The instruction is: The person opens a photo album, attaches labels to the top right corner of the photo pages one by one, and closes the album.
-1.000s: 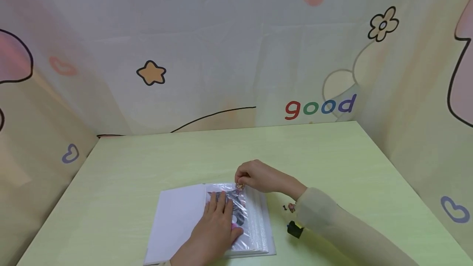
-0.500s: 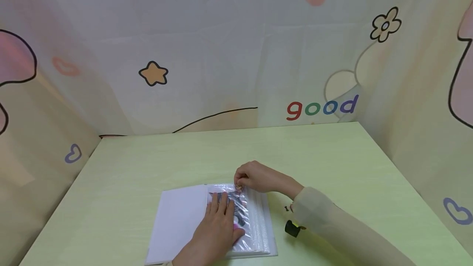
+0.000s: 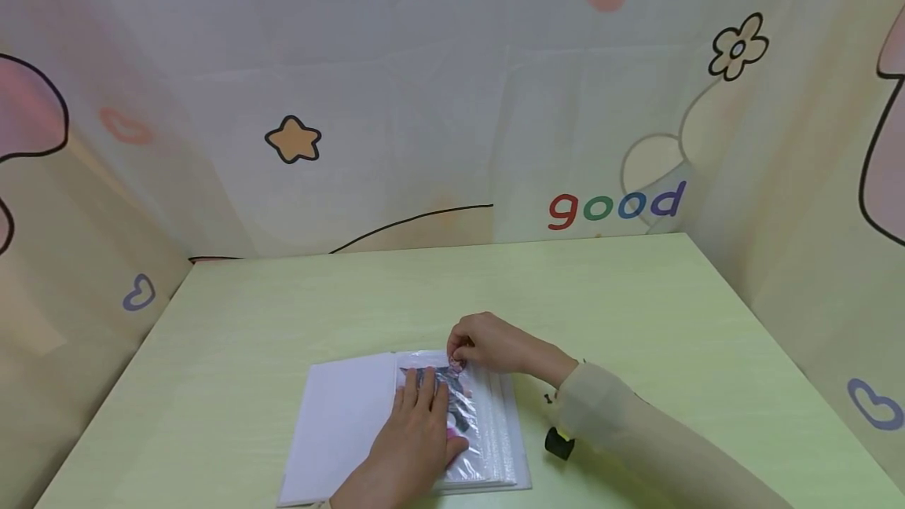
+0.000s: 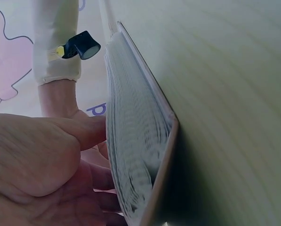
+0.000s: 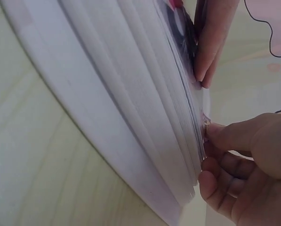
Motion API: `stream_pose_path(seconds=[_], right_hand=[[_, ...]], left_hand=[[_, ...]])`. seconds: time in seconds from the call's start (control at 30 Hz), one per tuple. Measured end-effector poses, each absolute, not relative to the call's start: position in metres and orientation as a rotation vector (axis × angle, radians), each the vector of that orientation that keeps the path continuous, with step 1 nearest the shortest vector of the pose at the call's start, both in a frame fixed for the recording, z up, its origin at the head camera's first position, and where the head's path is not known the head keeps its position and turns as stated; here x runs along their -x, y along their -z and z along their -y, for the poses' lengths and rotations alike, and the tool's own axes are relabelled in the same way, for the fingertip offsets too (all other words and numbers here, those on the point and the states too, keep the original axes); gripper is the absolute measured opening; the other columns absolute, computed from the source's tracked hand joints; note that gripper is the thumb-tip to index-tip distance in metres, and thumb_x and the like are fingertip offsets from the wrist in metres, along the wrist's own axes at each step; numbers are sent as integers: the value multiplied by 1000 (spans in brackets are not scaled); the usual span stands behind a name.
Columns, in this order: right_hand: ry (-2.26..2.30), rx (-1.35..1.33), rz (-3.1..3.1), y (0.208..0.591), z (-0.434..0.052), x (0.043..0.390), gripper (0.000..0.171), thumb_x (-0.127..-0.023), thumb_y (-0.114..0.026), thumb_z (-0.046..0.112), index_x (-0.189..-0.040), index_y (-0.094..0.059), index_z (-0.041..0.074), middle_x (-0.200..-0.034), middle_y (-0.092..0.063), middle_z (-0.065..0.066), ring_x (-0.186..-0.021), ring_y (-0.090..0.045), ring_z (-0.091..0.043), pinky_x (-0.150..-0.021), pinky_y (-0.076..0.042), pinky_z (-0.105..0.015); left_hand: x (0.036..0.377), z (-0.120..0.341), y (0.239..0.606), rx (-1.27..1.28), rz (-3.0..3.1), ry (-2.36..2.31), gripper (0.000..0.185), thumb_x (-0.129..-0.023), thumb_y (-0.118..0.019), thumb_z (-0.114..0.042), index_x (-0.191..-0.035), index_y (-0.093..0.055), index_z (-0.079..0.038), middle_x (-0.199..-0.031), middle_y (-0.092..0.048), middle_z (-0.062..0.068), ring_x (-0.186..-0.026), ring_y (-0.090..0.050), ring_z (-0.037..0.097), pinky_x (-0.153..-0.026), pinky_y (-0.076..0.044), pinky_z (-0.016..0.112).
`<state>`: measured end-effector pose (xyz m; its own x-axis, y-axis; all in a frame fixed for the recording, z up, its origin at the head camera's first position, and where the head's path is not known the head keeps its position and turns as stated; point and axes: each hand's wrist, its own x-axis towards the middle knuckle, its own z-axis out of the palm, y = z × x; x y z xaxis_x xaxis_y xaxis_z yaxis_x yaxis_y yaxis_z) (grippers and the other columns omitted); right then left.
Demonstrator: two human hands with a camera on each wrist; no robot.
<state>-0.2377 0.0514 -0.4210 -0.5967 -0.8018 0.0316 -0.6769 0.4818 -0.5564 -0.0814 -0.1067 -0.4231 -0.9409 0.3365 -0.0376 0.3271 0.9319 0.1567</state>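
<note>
An open album of clear sleeves lies on the green table, near its front edge. The left hand rests flat on the right-hand page, fingers straight, pressing on a dark card inside the top sleeve. The right hand sits at the far edge of that page, thumb and fingertips pinched narrowly on a small patterned piece at the sleeve's upper edge; the right wrist view shows the pinch right at the edge of the page stack. The left page is plain white. A small black object lies on the table just right of the album, by the right sleeve. Cartoon-printed walls enclose the table.
</note>
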Motion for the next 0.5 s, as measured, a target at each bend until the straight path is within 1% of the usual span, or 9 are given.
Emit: stream_pose_path(seconds=[0.2, 0.3, 0.43, 0.5], right_hand=[[775, 1260, -2550, 422, -52, 236, 10, -98, -69, 4, -92, -75, 8, -86, -67, 4, -80, -56, -7, -76, -50, -25], [796, 1225, -2591, 421, -54, 235, 9, -99, -68, 3, -97, -76, 6, -92, -70, 0, -84, -60, -11, -79, -52, -28], [851, 1180, -2671, 419, -57, 231, 11, -99, -66, 1, -102, -76, 1, -96, -72, -4, -85, -63, -14, -77, -54, -28], [850, 1162, -2725, 417, -59, 227, 12, -99, -66, 2, -105, -76, 0, -99, -72, -6, -87, -65, -16, -79, -55, -30]], left_hand=[[82, 106, 422, -505, -3009, -225, 77, -99, -66, -45, -147, -46, 12, -157, -36, 34, -147, -30, 53, -115, -33, 60], [82, 106, 423, -509, -3015, -228, 77, -98, -67, -44, -146, -47, 13, -156, -37, 34, -146, -31, 53, -115, -33, 60], [82, 106, 424, -514, -3026, -233, 77, -98, -68, -44, -145, -48, 13, -155, -38, 35, -146, -32, 53, -114, -34, 60], [82, 106, 424, -521, -3035, -232, 76, -98, -68, -44, -145, -49, 13, -155, -39, 35, -145, -32, 54, -114, -35, 60]])
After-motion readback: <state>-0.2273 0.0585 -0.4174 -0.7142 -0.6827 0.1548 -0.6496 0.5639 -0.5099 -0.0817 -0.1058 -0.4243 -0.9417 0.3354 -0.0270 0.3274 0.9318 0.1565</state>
